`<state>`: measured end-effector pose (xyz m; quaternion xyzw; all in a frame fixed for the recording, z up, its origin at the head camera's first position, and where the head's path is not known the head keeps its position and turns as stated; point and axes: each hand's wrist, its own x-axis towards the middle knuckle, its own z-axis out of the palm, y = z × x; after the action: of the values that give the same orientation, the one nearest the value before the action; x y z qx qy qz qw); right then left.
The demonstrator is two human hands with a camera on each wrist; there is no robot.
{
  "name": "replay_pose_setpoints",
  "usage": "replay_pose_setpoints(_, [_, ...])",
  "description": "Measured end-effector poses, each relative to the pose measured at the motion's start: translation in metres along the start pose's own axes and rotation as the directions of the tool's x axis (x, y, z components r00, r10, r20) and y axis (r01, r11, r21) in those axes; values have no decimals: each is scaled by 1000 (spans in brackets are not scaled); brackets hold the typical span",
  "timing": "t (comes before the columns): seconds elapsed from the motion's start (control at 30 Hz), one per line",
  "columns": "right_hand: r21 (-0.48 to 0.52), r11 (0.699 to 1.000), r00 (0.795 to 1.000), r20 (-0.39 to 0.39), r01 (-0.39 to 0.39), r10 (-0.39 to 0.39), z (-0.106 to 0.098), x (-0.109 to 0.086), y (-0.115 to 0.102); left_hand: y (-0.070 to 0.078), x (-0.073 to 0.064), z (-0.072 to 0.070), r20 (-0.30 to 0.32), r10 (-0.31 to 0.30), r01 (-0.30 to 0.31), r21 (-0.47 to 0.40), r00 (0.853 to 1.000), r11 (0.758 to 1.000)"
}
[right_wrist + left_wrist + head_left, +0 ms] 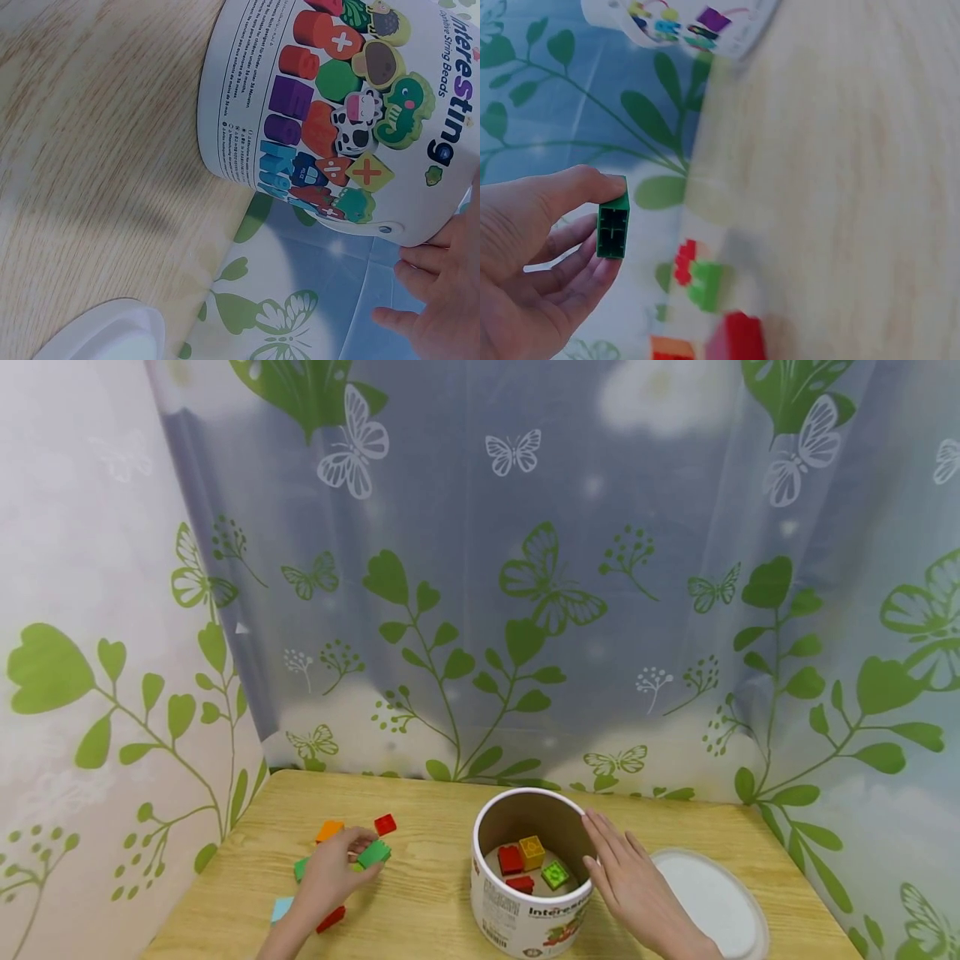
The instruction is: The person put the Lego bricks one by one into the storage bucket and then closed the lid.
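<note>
ATM my left hand (330,868) has a green brick (374,855) pinched btw thumb and fingers, hollow underside facing the left wrist cam. Neighbours on the surface (427,893) rel. to those fingers: small red brick (385,824) just past the tips, orange brick (330,831) beyond the knuckles, light-blue block (282,907) back by the wrist.

My right hand (633,885) isn't clutching anything afaict; its fingers lie pretty straight against the rim of the white bucket (495,902), which is well right of the left fingers. Inside: a yellow brick (532,852), a lime brick (555,874) and some red ones. White lid (716,902) lies just right of the right hand.

Tips imo: pinch the brick firmly but w/o squeezing, wrist level so it doesn't twist. Lift straight up b4 any sideways move, bc the nearby bricks could get knocked. Right fingers should only steady the rim; too much push could prob slide or tip the bucket.
</note>
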<state>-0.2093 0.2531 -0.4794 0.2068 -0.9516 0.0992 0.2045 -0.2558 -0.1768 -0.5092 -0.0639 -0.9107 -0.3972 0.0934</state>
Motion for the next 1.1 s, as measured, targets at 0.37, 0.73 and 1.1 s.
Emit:
replay_pose_setpoints(0.37, [13, 1000, 1000, 15, -14, 14, -2, 0, -2, 39, 16, -1, -36, 124, -125, -29, 992, 992])
replay_pose_setpoints(0.73, [14, 1000, 1000, 6, -12, 11, -1, -1, -2, 67, 27, 6, -53, 245, -247, -37, 968, 968])
replay_pose_setpoints(1.1, [13, 1000, 1000, 5, -10, 10, -1, 0, -1, 87, 33, 18, -44, 307, -310, -72, 951, 948])
